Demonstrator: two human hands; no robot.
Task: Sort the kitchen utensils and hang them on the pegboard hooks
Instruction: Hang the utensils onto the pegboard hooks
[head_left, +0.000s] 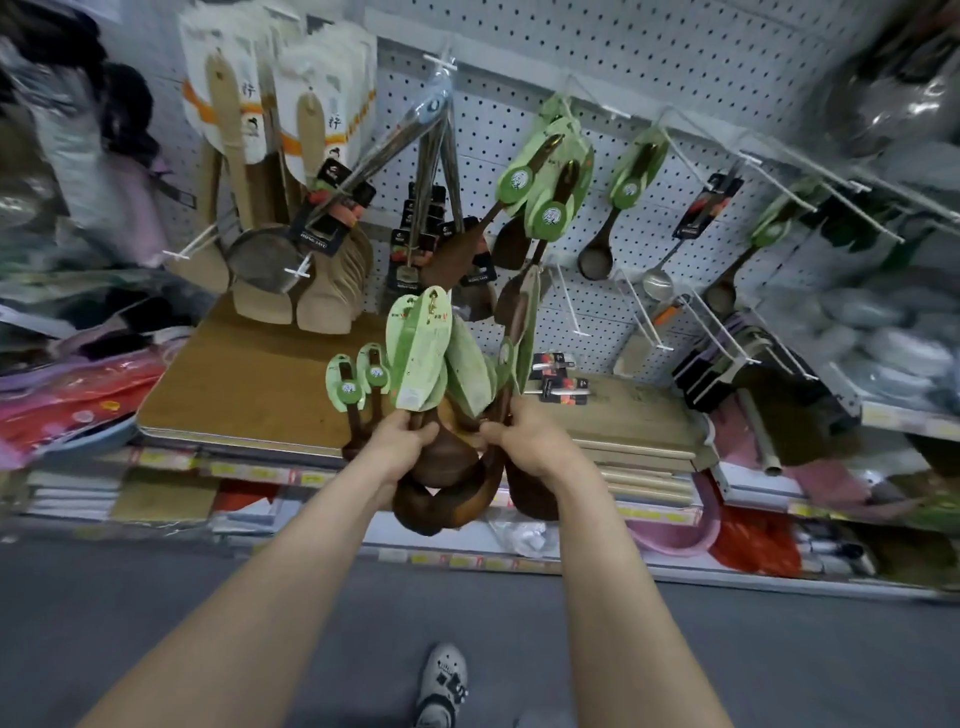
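Both my hands hold one bundle of dark wooden spoons and spatulas (441, 483) with green card tags (421, 358) pointing up. My left hand (400, 441) grips the handles on the left side; my right hand (524, 434) grips handles on the right. The bundle hangs in front of the white pegboard (649, 93). On the board's hooks hang more green-tagged dark wooden utensils (545, 187), a dark ladle (597, 260) and a metal ladle (657, 283). Bare white hooks (644, 317) stick out at mid-right.
Pale wooden spatulas (311, 291) and a mesh strainer (260, 262) hang at the left, metal tongs (431, 156) at the centre. A wooden board shelf (249, 384) lies below the pegboard with small packaged items (561, 387). Lower shelves hold assorted goods. My shoe (441, 686) stands on grey floor.
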